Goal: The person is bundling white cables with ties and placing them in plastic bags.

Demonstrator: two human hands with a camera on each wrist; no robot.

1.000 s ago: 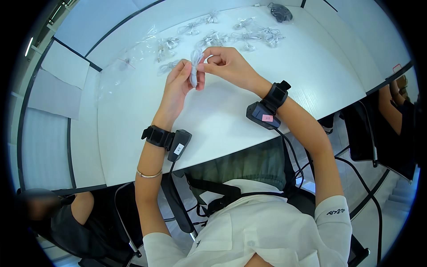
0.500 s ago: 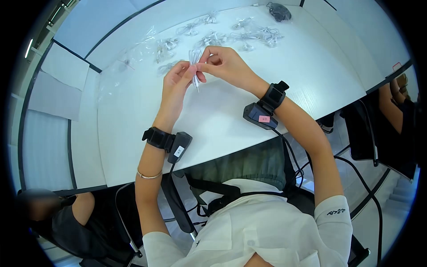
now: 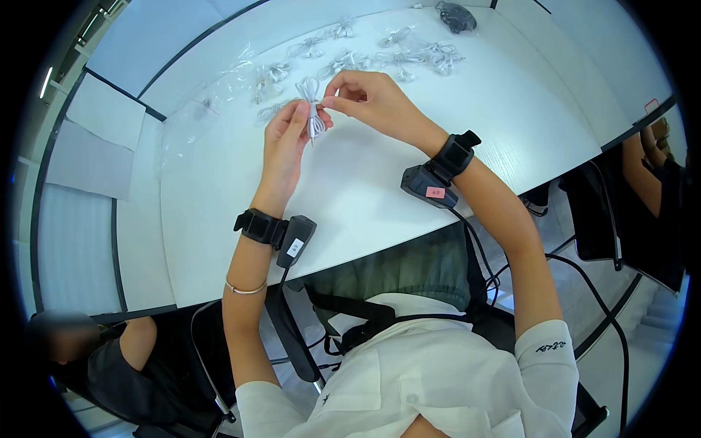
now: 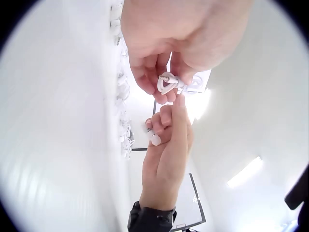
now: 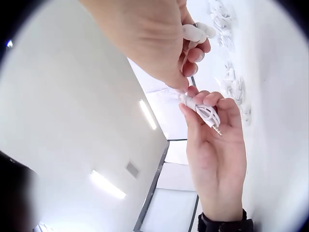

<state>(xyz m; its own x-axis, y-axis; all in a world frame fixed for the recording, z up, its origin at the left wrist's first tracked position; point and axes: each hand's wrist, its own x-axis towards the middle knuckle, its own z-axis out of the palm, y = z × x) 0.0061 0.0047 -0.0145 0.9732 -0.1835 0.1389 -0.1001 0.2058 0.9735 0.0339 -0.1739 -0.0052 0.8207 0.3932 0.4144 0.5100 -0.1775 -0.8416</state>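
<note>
Wired white earphones, their cord bundled into loops [image 3: 309,89], are pinched at the middle between the thumb and fingers of my left hand [image 3: 285,139]. Turns of cord wrap the bundle's waist, and a metal plug [image 5: 217,130] sticks out of its lower end in the right wrist view. Just to the right, my right hand [image 3: 380,106] pinches a stretch of cord between thumb and forefinger, close against the bundle. The white earbuds [image 5: 195,34] sit within that hand's curled other fingers, and also show in the left wrist view.
Several bundled white cords [image 3: 347,64] lie across the back of the white table [image 3: 350,197]. Clear plastic bags [image 3: 237,69] are at the back left, and a dark crumpled item [image 3: 457,17] at the back right. Other seated people are at both sides.
The bundle has shifted slightly left in my left hand, and its loops now spread out on both sides of the wrapped middle. My right hand has drawn a little away from it.
</note>
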